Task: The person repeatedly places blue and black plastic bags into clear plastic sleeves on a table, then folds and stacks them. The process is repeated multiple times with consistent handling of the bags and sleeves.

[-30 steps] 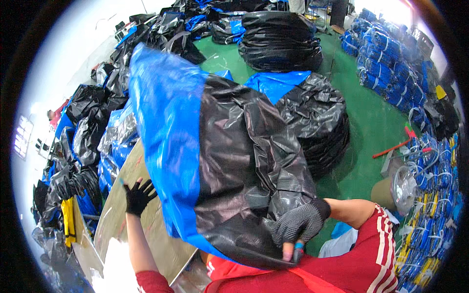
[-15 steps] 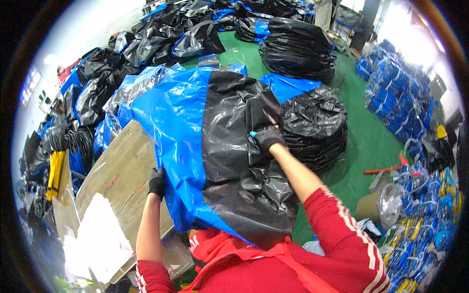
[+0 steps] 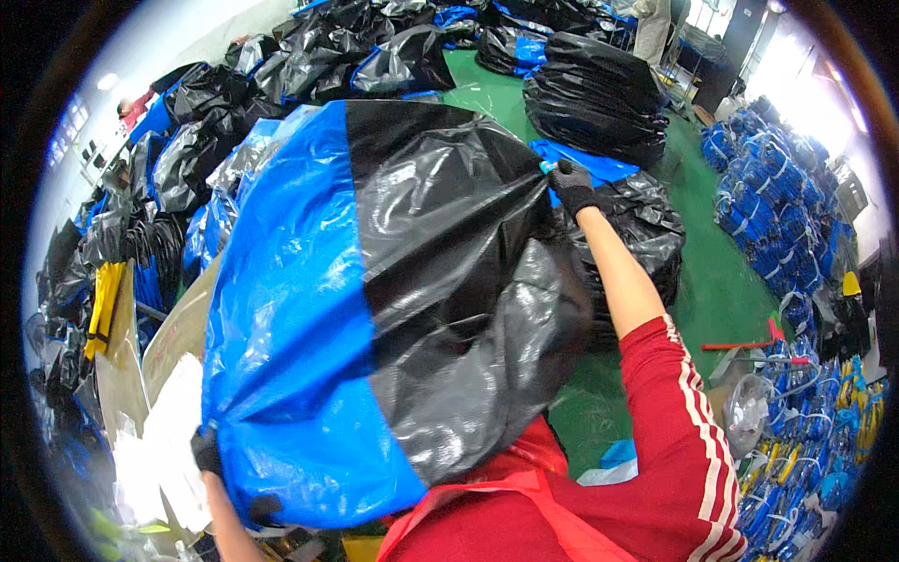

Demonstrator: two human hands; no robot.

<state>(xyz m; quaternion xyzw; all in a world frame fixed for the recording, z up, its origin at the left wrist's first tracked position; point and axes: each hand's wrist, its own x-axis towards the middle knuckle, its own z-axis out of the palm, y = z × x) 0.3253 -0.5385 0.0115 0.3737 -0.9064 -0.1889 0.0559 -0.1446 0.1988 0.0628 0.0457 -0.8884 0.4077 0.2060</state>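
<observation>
A large blue-and-black plastic sheet or bag [image 3: 449, 244] is stretched out before me, its blue part on the left and its glossy black part on the right. My right hand [image 3: 572, 187], in a dark glove with a light-blue bit at the fingertips, is closed on its upper right black edge. Folds run from that grip across the sheet. At the lower left, my gloved left hand [image 3: 206, 451] is closed on the blue edge, its fingers partly hidden. Just beyond my right hand lies a stack of black sheets [image 3: 651, 220] with a blue piece on top.
Farther off stands another black stack [image 3: 595, 103]. Piles of black and blue plastic [image 3: 403, 61] line the back and left. Tied blue bundles [image 3: 768, 197] stand on the right of the green floor [image 3: 698, 272]. A board [image 3: 178, 323] shows at left, partly covered by the sheet.
My hands have moved apart: the right one up and to the right, the left one down and to the left. The sheet between them has been spread wider and pulled taut.
</observation>
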